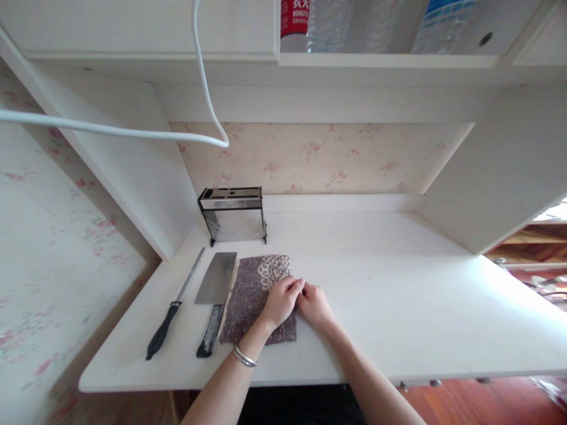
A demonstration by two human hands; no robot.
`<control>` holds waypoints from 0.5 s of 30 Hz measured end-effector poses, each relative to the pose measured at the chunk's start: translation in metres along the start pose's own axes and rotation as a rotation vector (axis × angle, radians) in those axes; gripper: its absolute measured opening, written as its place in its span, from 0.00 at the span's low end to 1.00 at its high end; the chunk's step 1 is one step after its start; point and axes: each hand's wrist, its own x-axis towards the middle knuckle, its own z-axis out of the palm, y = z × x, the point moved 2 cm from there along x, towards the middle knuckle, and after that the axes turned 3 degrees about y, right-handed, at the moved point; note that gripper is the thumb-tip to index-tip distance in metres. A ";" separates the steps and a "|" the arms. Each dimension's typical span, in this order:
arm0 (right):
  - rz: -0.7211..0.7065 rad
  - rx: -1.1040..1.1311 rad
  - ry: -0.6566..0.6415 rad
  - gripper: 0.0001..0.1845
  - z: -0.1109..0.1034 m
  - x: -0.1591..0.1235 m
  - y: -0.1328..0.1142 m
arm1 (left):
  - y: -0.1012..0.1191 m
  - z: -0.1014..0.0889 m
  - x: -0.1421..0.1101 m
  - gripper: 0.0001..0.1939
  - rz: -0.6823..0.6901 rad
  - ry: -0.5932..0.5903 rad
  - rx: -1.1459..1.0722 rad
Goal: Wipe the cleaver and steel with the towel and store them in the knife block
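Observation:
A folded brown cloth (248, 295) with a cream pattern lies flat on the white table. Over its right edge rests my left hand (282, 298), fingers curled and closed. My right hand (313, 304), also closed, is beside the cloth's right edge, and the two hands touch at the fingertips. Whatever may be between the fingers is hidden. Left of the cloth lies a cleaver (217, 277) with a dark, worn handle, its blade pointing away from me. Farther left is a honing steel (170, 319) with a black handle.
A clear-sided knife block (233, 215) stands at the back left of the white table (376, 295). A white cable (133, 136) hangs across the upper left. Bottles (328, 26) stand on the shelf above. Side panels bound the table left and right.

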 end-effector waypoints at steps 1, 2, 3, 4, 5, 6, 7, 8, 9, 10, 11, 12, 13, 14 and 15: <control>0.000 -0.001 0.001 0.13 0.000 0.000 0.000 | 0.000 0.000 0.000 0.20 0.000 0.000 0.001; 0.000 -0.002 0.001 0.13 0.000 0.000 0.000 | 0.001 0.000 0.000 0.20 0.000 0.001 0.002; 0.000 -0.003 0.001 0.13 0.000 0.000 0.000 | 0.001 0.000 0.000 0.20 0.000 0.001 0.004; 0.000 -0.004 0.001 0.13 0.000 0.000 0.000 | 0.001 0.000 0.000 0.20 0.001 0.001 0.005; 0.000 -0.005 0.002 0.13 0.001 0.000 0.000 | 0.000 0.000 0.000 0.20 0.001 0.001 0.006; 0.000 -0.005 0.002 0.13 0.001 0.000 0.000 | 0.000 0.000 0.000 0.20 0.002 0.000 0.007; 0.000 -0.005 0.003 0.13 0.001 0.000 0.000 | 0.000 0.000 0.000 0.20 0.003 -0.001 0.007; 0.001 -0.005 0.003 0.13 0.001 0.000 0.001 | -0.001 0.000 0.000 0.20 0.004 -0.002 0.007; 0.000 -0.003 0.004 0.13 0.001 0.000 0.001 | -0.001 0.000 0.000 0.20 0.004 -0.002 0.006; 0.000 -0.002 0.004 0.13 0.001 0.000 0.001 | -0.001 0.000 0.000 0.20 0.004 -0.002 0.005; -0.001 -0.001 0.004 0.13 0.001 0.000 0.001 | -0.002 0.000 0.000 0.20 0.003 -0.001 0.003; -0.001 0.000 0.004 0.13 0.001 0.000 0.001 | -0.002 0.000 0.000 0.20 0.003 0.000 0.001; -0.001 0.000 0.004 0.13 0.000 0.000 0.000 | -0.002 0.000 0.000 0.20 0.002 0.001 -0.001; 0.000 0.001 0.004 0.13 0.000 0.000 0.000 | -0.002 0.000 0.000 0.20 0.001 0.001 -0.002; 0.000 0.001 0.003 0.13 0.000 0.000 0.000 | -0.002 0.000 0.000 0.20 0.001 0.000 -0.004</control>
